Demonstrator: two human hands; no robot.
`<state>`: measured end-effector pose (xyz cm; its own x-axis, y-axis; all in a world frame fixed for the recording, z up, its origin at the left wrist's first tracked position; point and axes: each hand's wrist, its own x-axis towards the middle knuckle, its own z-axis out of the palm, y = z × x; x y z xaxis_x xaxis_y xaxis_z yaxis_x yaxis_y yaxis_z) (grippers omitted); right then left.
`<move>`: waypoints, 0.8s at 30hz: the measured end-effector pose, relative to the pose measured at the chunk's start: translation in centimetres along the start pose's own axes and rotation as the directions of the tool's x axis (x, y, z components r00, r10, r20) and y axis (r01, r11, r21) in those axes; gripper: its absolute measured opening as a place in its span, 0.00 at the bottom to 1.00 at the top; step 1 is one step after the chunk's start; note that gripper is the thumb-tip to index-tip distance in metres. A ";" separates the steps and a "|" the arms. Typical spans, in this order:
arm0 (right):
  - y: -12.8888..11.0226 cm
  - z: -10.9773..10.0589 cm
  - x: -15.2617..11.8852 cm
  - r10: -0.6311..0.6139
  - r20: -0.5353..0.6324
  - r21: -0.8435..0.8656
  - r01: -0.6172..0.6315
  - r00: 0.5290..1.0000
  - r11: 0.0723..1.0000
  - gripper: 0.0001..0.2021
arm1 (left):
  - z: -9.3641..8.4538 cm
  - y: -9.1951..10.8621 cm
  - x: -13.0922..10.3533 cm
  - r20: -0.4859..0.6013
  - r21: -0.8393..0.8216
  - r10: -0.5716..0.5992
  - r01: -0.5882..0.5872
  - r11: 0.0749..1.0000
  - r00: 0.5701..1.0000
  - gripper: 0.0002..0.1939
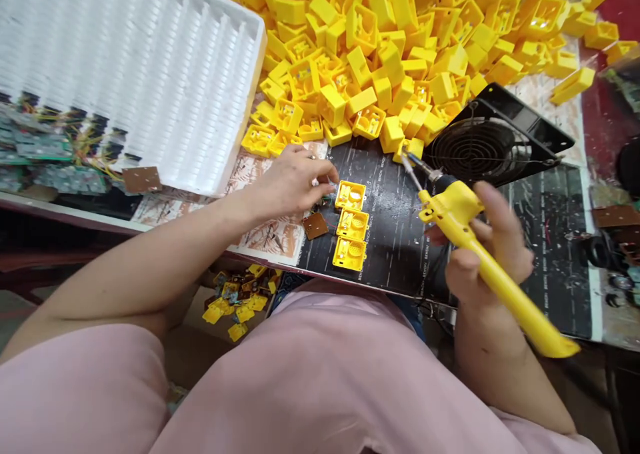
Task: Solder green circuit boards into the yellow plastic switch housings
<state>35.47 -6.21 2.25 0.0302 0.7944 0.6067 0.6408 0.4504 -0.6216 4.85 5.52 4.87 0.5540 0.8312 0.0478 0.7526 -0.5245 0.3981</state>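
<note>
My right hand point(493, 241) is wrapped round a yellow soldering gun point(467, 231), its metal tip pointing up and left over the black mat. My left hand point(303, 177) is closed in a pinch beside the top one of three small open yellow casings point(351, 195). Whatever sits between its fingertips is too small to make out. The casings stand in a column on the mat, with metal parts and a round grille visible inside. Just below my left fingers lies a brown circuit board point(315, 226), with thin wires near it.
A large heap of yellow casings point(360, 67) covers the back of the bench. A black fan point(475, 144) stands to the right. At left are a white foam tray point(200, 74) and wired green boards point(40, 144). More yellow pieces point(243, 301) lie below the bench edge.
</note>
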 end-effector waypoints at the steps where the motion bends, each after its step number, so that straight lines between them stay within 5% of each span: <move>1: 0.3 -0.3 0.3 -0.017 -0.065 0.008 0.017 0.998 1.000 0.35 | 0.7 0.2 0.1 0.001 -0.028 -0.018 0.018 0.999 1.000 0.10; 6: 2.1 -0.4 1.7 0.040 -0.378 0.167 0.026 0.925 0.986 0.24 | 1.3 0.7 0.3 0.086 -0.149 -0.076 0.088 0.985 0.993 0.10; 8: 2.2 -0.1 1.9 0.112 -0.394 0.211 -0.028 0.912 0.977 0.19 | 1.0 1.0 0.4 0.138 -0.158 -0.087 0.109 0.981 0.987 0.10; 11: 1.2 0.0 1.8 0.115 -0.161 0.186 -0.084 0.980 0.979 0.10 | 0.8 1.5 0.7 0.181 -0.099 -0.129 0.148 0.984 0.975 0.10; 14: 0.2 0.0 1.6 -0.010 0.068 0.159 -0.001 0.998 0.987 0.21 | 0.7 1.9 1.0 0.209 -0.046 -0.152 0.165 0.985 0.966 0.10; 18: 0.1 0.3 1.9 -0.204 0.135 0.184 0.178 0.970 0.967 0.18 | 0.7 2.1 1.1 0.229 -0.030 -0.158 0.169 0.985 0.960 0.10; 24: 0.0 1.1 3.5 -0.336 0.207 0.217 0.291 0.919 0.932 0.12 | 0.6 2.1 1.4 0.249 -0.009 -0.163 0.170 0.985 0.955 0.11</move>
<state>34.74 -3.02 3.85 -0.3466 0.6632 0.6634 0.4392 0.7396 -0.5099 7.47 5.50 5.28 0.4951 0.8329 -0.2473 0.8327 -0.3738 0.4084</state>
